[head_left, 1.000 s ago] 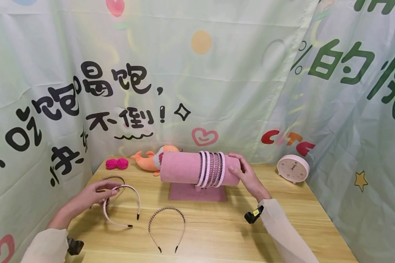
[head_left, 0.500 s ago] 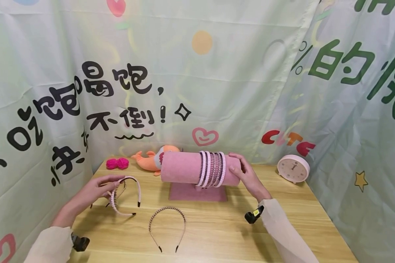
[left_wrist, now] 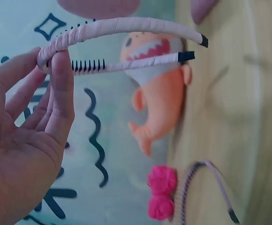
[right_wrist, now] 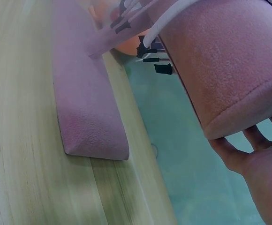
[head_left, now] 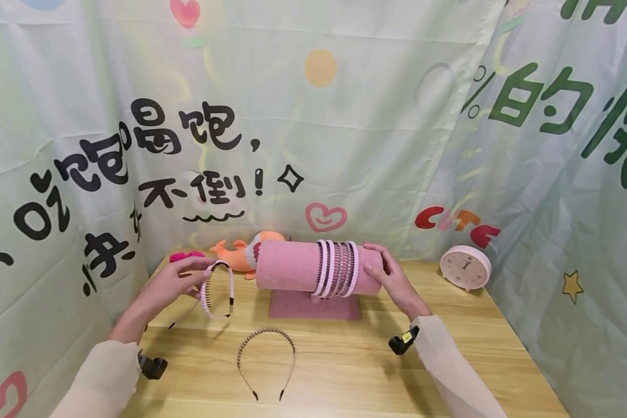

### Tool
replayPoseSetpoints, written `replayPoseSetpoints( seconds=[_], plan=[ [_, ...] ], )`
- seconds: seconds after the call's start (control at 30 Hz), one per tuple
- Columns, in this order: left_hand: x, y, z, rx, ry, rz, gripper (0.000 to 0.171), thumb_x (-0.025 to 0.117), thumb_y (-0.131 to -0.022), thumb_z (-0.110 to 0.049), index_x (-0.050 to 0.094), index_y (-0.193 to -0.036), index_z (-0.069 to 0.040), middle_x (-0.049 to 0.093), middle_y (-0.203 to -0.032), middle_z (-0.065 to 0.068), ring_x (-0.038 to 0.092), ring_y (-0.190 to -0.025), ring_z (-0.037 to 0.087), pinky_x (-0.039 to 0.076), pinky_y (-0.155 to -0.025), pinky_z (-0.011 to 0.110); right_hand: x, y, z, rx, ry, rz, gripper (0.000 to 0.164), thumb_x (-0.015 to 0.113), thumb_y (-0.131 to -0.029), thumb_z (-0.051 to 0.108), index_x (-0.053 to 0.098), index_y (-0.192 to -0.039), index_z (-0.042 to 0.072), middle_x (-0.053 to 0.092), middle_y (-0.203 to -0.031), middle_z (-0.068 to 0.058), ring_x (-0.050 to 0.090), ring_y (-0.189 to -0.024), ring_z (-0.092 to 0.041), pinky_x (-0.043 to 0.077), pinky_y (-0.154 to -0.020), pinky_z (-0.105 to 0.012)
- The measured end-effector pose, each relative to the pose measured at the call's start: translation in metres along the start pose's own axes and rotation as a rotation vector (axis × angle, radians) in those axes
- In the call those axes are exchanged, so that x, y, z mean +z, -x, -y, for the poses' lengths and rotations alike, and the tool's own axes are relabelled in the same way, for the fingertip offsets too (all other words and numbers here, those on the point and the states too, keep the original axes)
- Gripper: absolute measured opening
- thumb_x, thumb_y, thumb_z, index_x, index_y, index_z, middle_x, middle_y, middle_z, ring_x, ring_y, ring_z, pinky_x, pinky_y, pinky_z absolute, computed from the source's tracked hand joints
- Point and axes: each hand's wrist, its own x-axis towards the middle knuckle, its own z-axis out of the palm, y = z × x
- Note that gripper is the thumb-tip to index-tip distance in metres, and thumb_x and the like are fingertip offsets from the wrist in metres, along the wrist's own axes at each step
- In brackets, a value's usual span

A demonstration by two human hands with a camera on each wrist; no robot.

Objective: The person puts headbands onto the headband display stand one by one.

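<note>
My left hand (head_left: 175,284) pinches a pale pink headband (left_wrist: 126,26) with dark teeth at the top of its curve. The band hangs above the table, its black-tipped ends pointing down and to the right. My right hand (head_left: 394,284) grips the right end of a pink velvety headband stand (head_left: 287,264), thumb at the front. Several white, pink and brownish headbands (head_left: 331,267) sit side by side round the roll, right of its middle. A thin beaded brown headband (head_left: 266,330) lies on the table in front. Another dark beaded headband (left_wrist: 186,185) lies below my left hand, mostly hidden in the head view.
Behind the stand, at the back of the table (head_left: 355,371), lies an orange shark plush (head_left: 235,259). A bright pink bow (head_left: 185,255) is left of it, partly behind my left hand. A round pink clock (head_left: 465,268) stands at the back right. Printed curtains (head_left: 366,145) enclose the table.
My left hand has lifted the pale pink headband and carried it right and toward the stand, leaving the dark beaded one behind. My right hand stays on the stand's end.
</note>
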Motion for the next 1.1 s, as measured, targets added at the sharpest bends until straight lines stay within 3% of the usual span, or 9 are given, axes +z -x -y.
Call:
replayPoseSetpoints(
  seconds=[0.2, 0.27, 0.37, 0.43, 0.57, 0.87, 1.1],
  plan=[
    [0.012, -0.013, -0.022, -0.001, 0.010, 0.003, 0.052, 0.072, -0.107, -0.033, 0.062, -0.151, -0.007, 0.069, -0.126, 0.021, 0.072, -0.095, 0.021, 0.066, -0.082, 0.039, -0.001, 0.001, 0.002, -0.001, 0.007, 0.001, 0.055, 0.061, -0.113, 0.024, 0.042, -0.164, 0.017, 0.041, -0.169, -0.010, 0.050, -0.141, -0.019, 0.047, -0.107, -0.028],
    [0.017, -0.017, -0.027, 0.005, 0.023, 0.005, 0.052, 0.072, -0.107, -0.031, 0.062, -0.152, -0.006, 0.063, -0.146, 0.023, 0.073, -0.095, 0.022, 0.066, -0.083, 0.040, -0.001, 0.000, 0.002, -0.003, 0.006, 0.003, 0.055, 0.061, -0.113, 0.023, 0.042, -0.164, 0.018, 0.040, -0.170, -0.011, 0.050, -0.141, -0.020, 0.047, -0.108, -0.029],
    [0.024, -0.024, -0.034, 0.015, 0.024, 0.002, 0.053, 0.072, -0.108, -0.031, 0.060, -0.153, -0.007, 0.056, -0.157, 0.026, 0.074, -0.095, 0.022, 0.066, -0.083, 0.038, -0.001, 0.000, 0.001, -0.007, 0.006, 0.005, 0.054, 0.061, -0.113, 0.023, 0.043, -0.163, 0.018, 0.039, -0.171, -0.012, 0.049, -0.143, -0.024, 0.047, -0.108, -0.030],
    [0.029, -0.029, -0.038, 0.029, 0.022, -0.001, 0.052, 0.071, -0.108, -0.028, 0.059, -0.154, -0.007, 0.057, -0.157, 0.025, 0.074, -0.096, 0.022, 0.066, -0.083, 0.038, -0.001, 0.000, 0.000, -0.014, 0.003, 0.007, 0.054, 0.060, -0.113, 0.022, 0.043, -0.163, 0.016, 0.037, -0.172, -0.013, 0.048, -0.144, -0.025, 0.047, -0.109, -0.030],
    [0.038, -0.036, -0.046, 0.022, 0.062, -0.010, 0.050, 0.070, -0.109, -0.023, 0.058, -0.155, -0.006, 0.071, -0.133, 0.025, 0.074, -0.097, 0.024, 0.066, -0.083, 0.037, 0.000, -0.001, -0.002, -0.023, 0.002, 0.005, 0.054, 0.059, -0.113, 0.021, 0.041, -0.163, 0.011, 0.036, -0.172, -0.015, 0.047, -0.143, -0.024, 0.047, -0.108, -0.027],
    [0.051, -0.044, -0.059, 0.045, 0.098, 0.002, 0.054, 0.070, -0.109, -0.021, 0.054, -0.156, 0.001, 0.063, -0.146, 0.031, 0.077, -0.101, 0.034, 0.066, -0.083, 0.035, 0.000, -0.001, -0.002, -0.014, 0.000, 0.001, 0.055, 0.060, -0.113, 0.020, 0.041, -0.164, 0.011, 0.038, -0.171, -0.012, 0.049, -0.141, -0.019, 0.047, -0.107, -0.025],
    [0.061, -0.054, -0.065, 0.019, 0.103, -0.001, 0.055, 0.072, -0.107, -0.024, 0.056, -0.155, -0.002, 0.063, -0.147, 0.028, 0.075, -0.097, 0.023, 0.067, -0.086, 0.039, -0.001, 0.000, -0.001, -0.010, -0.001, 0.008, 0.056, 0.059, -0.113, 0.021, 0.039, -0.165, 0.010, 0.036, -0.173, -0.014, 0.047, -0.144, -0.024, 0.046, -0.108, -0.026]
  ],
)
